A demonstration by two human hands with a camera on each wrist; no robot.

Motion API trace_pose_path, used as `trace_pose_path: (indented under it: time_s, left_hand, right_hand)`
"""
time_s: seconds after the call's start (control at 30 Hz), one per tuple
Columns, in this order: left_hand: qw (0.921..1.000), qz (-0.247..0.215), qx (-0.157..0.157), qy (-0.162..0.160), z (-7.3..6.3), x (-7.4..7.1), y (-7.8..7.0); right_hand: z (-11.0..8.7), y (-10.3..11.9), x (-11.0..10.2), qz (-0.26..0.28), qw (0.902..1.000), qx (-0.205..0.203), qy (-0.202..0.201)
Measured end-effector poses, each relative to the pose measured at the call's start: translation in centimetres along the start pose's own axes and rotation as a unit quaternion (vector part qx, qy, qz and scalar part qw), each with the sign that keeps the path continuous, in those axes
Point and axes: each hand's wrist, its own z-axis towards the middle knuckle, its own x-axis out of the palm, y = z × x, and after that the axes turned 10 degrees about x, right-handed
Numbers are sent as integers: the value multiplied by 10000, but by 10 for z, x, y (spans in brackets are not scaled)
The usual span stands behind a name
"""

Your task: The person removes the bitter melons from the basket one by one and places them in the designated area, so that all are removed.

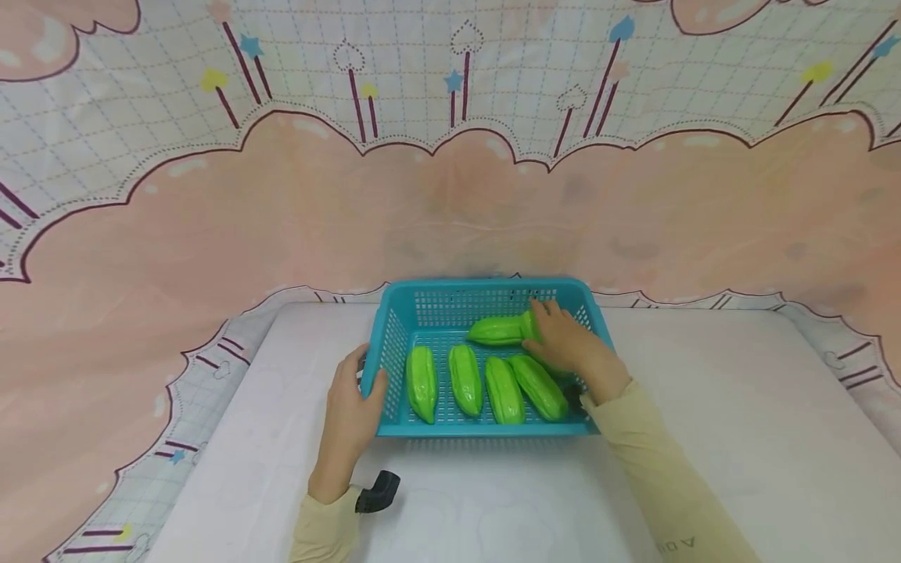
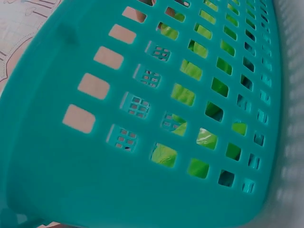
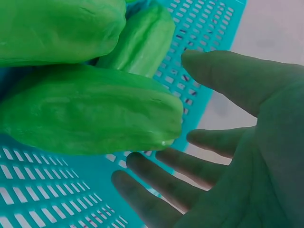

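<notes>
A teal plastic basket point(image 1: 486, 430) with perforated walls holds several glossy green, ridged, gourd-like vegetables point(image 1: 422, 383). My left hand point(image 1: 355, 403) grips the basket's left rim, thumb towards the inside and fingers outside. Only the basket wall point(image 2: 47, 166) fills the left wrist view, with green showing through its holes. Over the back right part of the basket is my right hand point(image 1: 573, 344), beside a vegetable lying crosswise point(image 1: 496, 331). From the right wrist, its fingers are spread and nearly straight, with the fingertips close by the end of a green vegetable point(image 3: 95, 109).
Beneath the basket is a white tabletop point(image 1: 704, 407). Behind it hangs a printed cloth point(image 1: 479, 203) in pink and white. A short black curved piece point(image 1: 380, 492) sits by my left wrist.
</notes>
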Motion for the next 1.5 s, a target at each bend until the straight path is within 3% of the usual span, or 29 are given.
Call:
trace_pose_path:
  time_s: [0.4, 0.6, 1.2, 1.5]
  left_hand:
    - [9979, -519, -362, 118, 0, 1, 3]
    - [9966, -610, -487, 266, 0, 1, 3]
    - [9958, -761, -461, 230, -3, 0, 1]
    - [9954, -763, -520, 239, 0, 3, 6]
  right_hand:
    - [4, -1, 1, -196, 9997, -134, -48]
    - [7, -5, 1, -32, 9999, 23, 112]
    - [7, -4, 0, -46, 9998, 128, 134]
    - [-2, -4, -5, -22, 9996, -174, -198]
